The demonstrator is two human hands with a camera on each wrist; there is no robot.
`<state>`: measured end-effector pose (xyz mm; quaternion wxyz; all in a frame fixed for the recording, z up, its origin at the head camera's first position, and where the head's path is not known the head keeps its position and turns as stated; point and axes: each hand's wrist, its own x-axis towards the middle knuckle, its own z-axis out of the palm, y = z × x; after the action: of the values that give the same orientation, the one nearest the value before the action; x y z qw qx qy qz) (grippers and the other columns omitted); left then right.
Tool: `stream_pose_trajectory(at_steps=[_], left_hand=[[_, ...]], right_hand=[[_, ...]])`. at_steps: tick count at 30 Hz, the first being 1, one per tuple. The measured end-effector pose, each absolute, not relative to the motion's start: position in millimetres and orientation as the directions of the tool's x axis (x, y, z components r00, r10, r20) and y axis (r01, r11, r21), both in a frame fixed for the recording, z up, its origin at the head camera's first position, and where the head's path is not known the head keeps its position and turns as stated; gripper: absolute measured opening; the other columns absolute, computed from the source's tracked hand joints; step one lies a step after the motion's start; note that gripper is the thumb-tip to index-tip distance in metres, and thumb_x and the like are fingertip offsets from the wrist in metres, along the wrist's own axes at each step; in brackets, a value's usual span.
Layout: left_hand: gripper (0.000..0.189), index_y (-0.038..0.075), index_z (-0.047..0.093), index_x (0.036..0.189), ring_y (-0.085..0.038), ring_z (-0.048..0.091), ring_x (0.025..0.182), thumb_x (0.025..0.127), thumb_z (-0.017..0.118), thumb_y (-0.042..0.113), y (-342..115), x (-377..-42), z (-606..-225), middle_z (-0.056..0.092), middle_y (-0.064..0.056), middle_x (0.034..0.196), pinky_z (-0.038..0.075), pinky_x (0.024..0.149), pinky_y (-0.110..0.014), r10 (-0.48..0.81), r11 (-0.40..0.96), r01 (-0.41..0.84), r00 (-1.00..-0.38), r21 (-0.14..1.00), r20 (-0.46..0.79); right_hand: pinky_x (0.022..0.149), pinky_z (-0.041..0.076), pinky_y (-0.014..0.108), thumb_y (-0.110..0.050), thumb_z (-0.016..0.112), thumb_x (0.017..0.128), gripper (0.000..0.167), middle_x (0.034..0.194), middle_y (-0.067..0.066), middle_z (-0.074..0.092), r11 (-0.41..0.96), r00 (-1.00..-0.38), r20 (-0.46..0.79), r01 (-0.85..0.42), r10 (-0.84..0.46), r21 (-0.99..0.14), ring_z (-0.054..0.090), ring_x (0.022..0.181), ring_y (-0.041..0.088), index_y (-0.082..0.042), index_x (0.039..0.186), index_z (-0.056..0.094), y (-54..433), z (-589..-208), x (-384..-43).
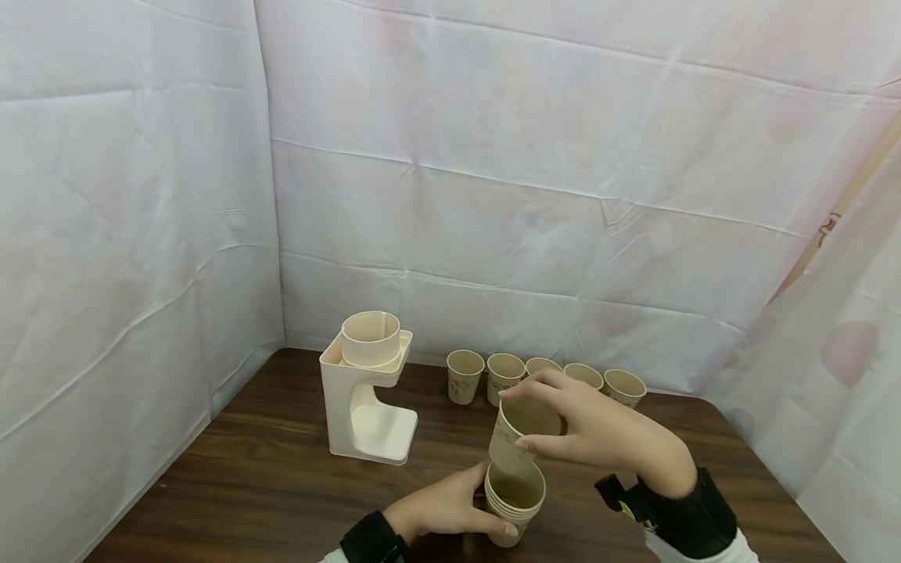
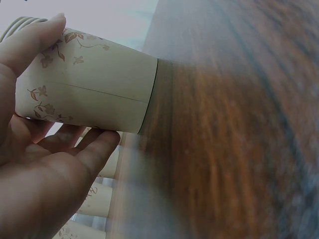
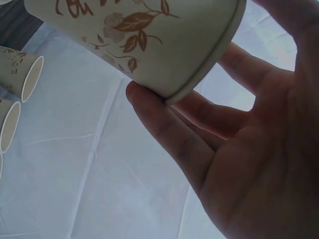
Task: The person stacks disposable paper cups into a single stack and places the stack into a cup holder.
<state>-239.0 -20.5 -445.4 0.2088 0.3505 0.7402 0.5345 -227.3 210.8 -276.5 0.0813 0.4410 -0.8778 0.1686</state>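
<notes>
Near the table's front, a stack of nested paper cups point(image 1: 515, 500) stands upright, and my left hand point(image 1: 450, 500) grips its side. In the left wrist view the thumb and fingers of that hand curl round the floral-printed cup wall point(image 2: 94, 74). Just above the stack, my right hand point(image 1: 584, 422) holds one paper cup point(image 1: 508, 438) near its rim. The cup's bottom is at the mouth of the stack; whether it is fully out of it I cannot tell. Printed leaves and flowers show on this held cup point(image 3: 149, 40) in the right wrist view.
Several paper cups stand in a row at the back, among them a leftmost cup point(image 1: 464, 379) and a rightmost cup point(image 1: 625, 385). A cream-coloured stand point(image 1: 338, 414) with a round holder point(image 1: 371, 352) on top is at the left. White cloth point(image 1: 450, 219) hangs behind the brown table point(image 1: 232, 485).
</notes>
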Motion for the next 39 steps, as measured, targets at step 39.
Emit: stream_pose_trajectory(at_steps=[39], left_hand=[[0.071, 0.025, 0.041, 0.146, -0.004, 0.055, 0.117, 0.087, 0.08, 0.026, -20, -238, -447, 0.059, 0.015, 0.126, 0.042, 0.1, -0.025, 0.755, 0.129, 0.346, -0.642, 0.929, 0.134]], right_hand=[[0.089, 0.052, 0.035, -0.043, 0.07, 0.095, 0.043, 0.129, -0.012, 0.055, 0.484, -0.566, 0.262, -0.815, -0.781, -0.318, 0.058, 0.115, 0.01, -0.028, 0.133, 0.06, 215, -322, -210]])
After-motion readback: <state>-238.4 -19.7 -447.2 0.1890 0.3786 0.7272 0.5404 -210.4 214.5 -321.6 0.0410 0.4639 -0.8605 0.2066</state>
